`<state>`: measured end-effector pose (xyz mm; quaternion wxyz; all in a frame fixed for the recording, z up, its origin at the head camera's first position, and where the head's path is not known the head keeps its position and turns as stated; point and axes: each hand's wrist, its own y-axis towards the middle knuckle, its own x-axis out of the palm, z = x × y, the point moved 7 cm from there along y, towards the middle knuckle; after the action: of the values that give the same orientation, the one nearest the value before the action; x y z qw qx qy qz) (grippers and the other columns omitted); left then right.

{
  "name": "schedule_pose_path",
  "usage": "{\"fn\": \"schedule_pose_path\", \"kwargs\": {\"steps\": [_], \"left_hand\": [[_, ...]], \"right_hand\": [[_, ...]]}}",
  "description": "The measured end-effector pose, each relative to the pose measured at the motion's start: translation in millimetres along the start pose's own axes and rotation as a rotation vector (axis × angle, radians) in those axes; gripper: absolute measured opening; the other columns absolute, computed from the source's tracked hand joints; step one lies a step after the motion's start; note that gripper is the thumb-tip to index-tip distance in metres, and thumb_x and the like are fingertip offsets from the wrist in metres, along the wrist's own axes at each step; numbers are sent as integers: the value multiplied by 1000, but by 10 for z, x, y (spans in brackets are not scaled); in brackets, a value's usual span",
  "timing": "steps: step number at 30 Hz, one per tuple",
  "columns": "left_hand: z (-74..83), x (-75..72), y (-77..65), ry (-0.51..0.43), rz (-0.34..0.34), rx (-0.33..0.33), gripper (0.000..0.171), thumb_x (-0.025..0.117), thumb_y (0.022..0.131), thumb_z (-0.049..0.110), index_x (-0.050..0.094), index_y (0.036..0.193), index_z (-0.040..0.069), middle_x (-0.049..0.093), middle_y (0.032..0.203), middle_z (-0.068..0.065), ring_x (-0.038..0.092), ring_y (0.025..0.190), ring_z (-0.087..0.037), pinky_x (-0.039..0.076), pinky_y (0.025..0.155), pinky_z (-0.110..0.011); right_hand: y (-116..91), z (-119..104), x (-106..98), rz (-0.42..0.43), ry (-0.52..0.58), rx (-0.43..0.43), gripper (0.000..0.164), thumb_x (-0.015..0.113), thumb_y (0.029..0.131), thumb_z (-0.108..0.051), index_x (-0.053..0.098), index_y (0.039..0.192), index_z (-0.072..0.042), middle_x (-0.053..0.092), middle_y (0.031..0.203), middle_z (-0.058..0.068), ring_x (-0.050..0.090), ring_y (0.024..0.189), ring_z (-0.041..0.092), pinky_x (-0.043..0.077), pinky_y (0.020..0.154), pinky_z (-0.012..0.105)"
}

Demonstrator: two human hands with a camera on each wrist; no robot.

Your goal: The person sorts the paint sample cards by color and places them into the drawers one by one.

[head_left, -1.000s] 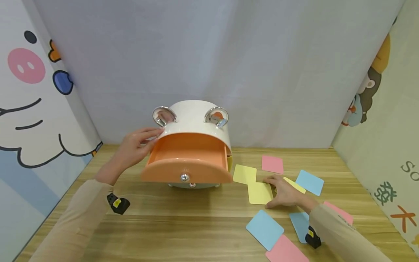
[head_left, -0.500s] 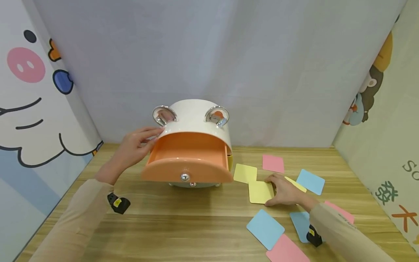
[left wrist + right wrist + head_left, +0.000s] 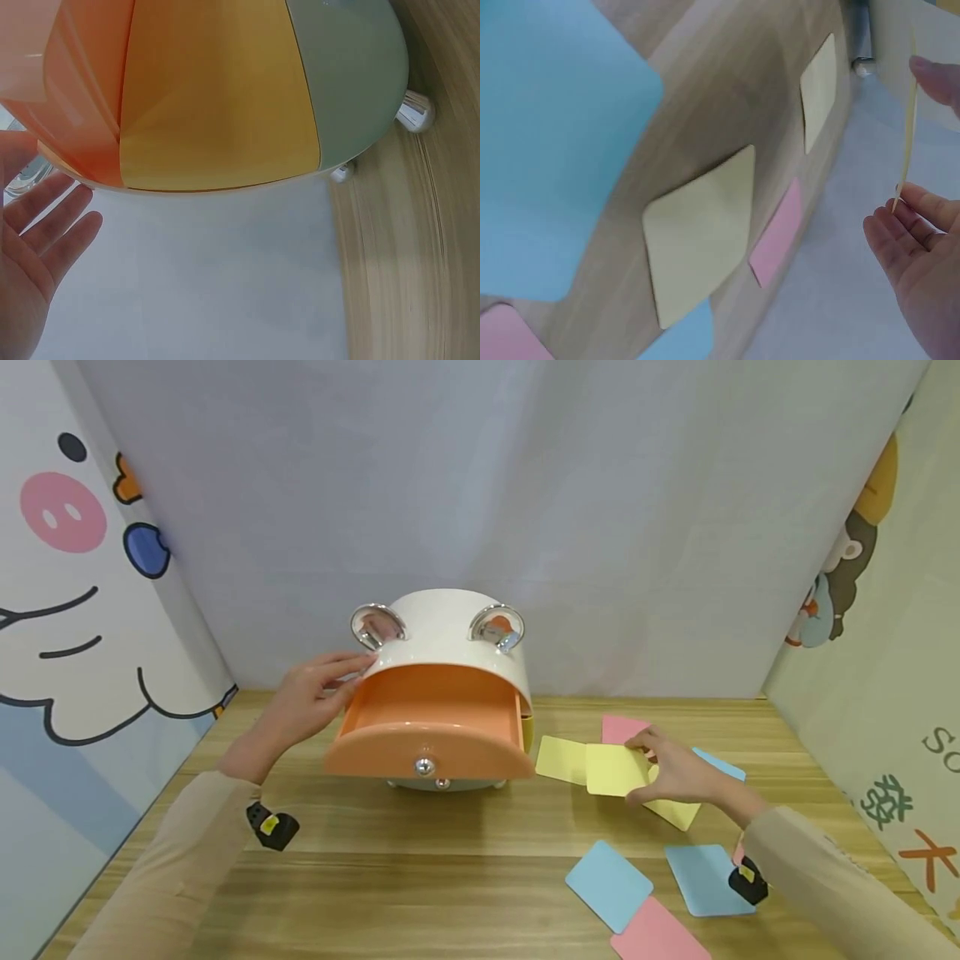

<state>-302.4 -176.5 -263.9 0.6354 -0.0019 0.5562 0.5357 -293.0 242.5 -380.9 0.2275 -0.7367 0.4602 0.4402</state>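
A rounded white drawer box with two silver ears stands on the table, its orange top drawer pulled out. My left hand rests against the box's left side by the ear, fingers fairly straight; in the left wrist view the fingers touch the shell's edge. My right hand pinches a yellow card by its edges between thumb and fingers. In the right wrist view this card shows edge-on, raised off the table. Other yellow cards lie on the table, one to its left, one under the hand.
Blue cards and pink cards lie loose on the table's right side, along with a pink card farther back. Below the orange drawer are a yellow drawer and a green one. A grey curtain hangs behind.
My right hand has lifted a yellow card from the table and moved back and slightly right with it. The left hand and the drawer have stayed in place.
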Motion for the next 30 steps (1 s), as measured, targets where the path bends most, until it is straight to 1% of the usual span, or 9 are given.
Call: {"fn": "schedule_pose_path", "kwargs": {"steps": [4,7,13,19,23,25,30], "left_hand": [[3,11,-1,10,-5,3,31,58,87,0,61,117,1,61,110,-16,59,98,-32,55,72,-42],[7,13,-1,6,-4,3,30,58,87,0,61,117,0,61,110,-17,59,97,-33,55,72,-43],[1,10,3,0,3,-4,30,58,87,0,61,117,0,60,111,-17,58,99,-33,55,72,-43],[-2,12,11,6,2,-9,31,58,87,1,61,118,1,60,112,-17,58,100,-33,55,73,-44],[7,9,7,6,4,-6,30,58,87,0,61,117,0,60,111,-17,58,99,-33,55,72,-44],[11,7,4,2,4,-5,30,58,87,0,61,117,0,60,111,-18,58,99,-34,55,72,-44],[16,7,0,1,11,-1,30,58,87,0,61,117,0,60,111,-18,58,99,-34,55,72,-44]], "right_hand": [[45,-134,-217,25,-8,-39,71,79,67,-23,46,120,11,45,115,22,50,97,38,48,83,51],[100,-249,-374,49,-19,-71,69,78,67,-22,47,120,11,44,115,22,50,97,38,48,82,51],[212,-551,-683,107,-26,-166,64,79,67,-19,50,116,9,46,111,17,50,97,32,49,81,47],[353,-903,-925,130,-35,-232,63,79,66,-16,51,117,7,47,113,15,48,100,28,49,83,44],[451,-1158,-990,138,-45,-266,62,79,67,-19,52,118,4,48,112,13,48,100,26,49,84,41],[504,-1274,-990,132,-60,-267,62,79,68,-22,52,118,2,49,112,12,49,100,25,49,83,40],[618,-1544,-873,95,-75,-240,66,77,70,-32,52,122,0,48,114,9,52,99,24,50,84,36]]}}
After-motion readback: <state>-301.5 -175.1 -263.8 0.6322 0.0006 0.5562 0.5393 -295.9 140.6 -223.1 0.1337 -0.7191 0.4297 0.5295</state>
